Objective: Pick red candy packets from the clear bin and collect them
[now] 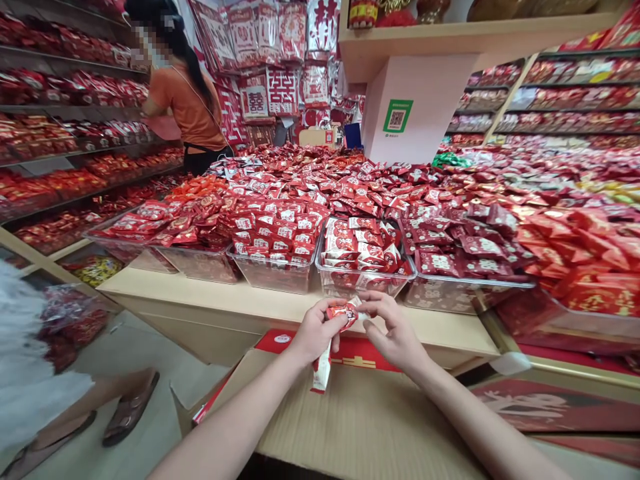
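Note:
Near the middle of the head view, my left hand (316, 332) is closed round a few small red and white packets (344, 316). A white packet with a red end (321, 371) hangs down below its fingers. My right hand (393, 328) is just to the right, its fingers spread and the fingertips at the upper right edge of the packets. Right behind both hands stands a clear plastic bin (360, 275) filled with red and white packets. Beneath them is a wooden surface (365, 420) with a red box (280, 340) at its back edge.
More clear bins (275, 270) of red packets line the counter (200, 293). Shelves of packets (75, 140) rise at the left. A person in an orange top (187, 100) stands at the back left; another person's legs (130, 400) show at the lower left.

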Demonstrator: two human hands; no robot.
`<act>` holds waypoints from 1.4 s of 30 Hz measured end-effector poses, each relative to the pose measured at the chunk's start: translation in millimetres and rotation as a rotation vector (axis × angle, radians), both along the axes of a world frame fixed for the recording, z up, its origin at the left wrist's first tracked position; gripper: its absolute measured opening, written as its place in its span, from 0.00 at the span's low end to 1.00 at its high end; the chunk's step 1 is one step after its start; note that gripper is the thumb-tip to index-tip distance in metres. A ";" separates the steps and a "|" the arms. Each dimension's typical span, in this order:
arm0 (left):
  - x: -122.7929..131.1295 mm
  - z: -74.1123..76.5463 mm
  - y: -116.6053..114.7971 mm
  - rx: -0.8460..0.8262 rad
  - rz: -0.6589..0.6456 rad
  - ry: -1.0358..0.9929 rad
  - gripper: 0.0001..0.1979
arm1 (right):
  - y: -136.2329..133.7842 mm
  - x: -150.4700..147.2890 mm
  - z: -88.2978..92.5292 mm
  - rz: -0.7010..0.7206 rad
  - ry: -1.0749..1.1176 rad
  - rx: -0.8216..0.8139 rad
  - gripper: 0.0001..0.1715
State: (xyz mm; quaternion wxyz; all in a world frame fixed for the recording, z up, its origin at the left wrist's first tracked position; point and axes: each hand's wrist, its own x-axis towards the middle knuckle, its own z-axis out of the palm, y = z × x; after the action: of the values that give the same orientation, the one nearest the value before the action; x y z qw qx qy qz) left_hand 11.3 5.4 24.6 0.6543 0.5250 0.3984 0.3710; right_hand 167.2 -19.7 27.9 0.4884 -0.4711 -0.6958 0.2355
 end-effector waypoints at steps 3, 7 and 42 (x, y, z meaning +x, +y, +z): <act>0.9 -4.1 -0.1 0.080 0.010 0.024 0.19 | 2.1 -1.1 -2.5 -0.008 0.290 -0.215 0.17; 1.1 -6.4 -3.1 0.118 -0.077 0.063 0.21 | 4.7 -0.5 -5.0 0.121 0.360 -0.407 0.14; -1.9 -17.9 2.7 0.091 0.052 0.110 0.12 | 142.2 46.5 65.3 -0.238 -0.898 0.047 0.13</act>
State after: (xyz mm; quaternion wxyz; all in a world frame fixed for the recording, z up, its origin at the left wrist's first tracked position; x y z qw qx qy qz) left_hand 9.4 8.2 6.7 0.5970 0.5633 0.4300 0.3759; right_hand 213.7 122.5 93.2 0.1732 -0.5916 -0.7846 -0.0654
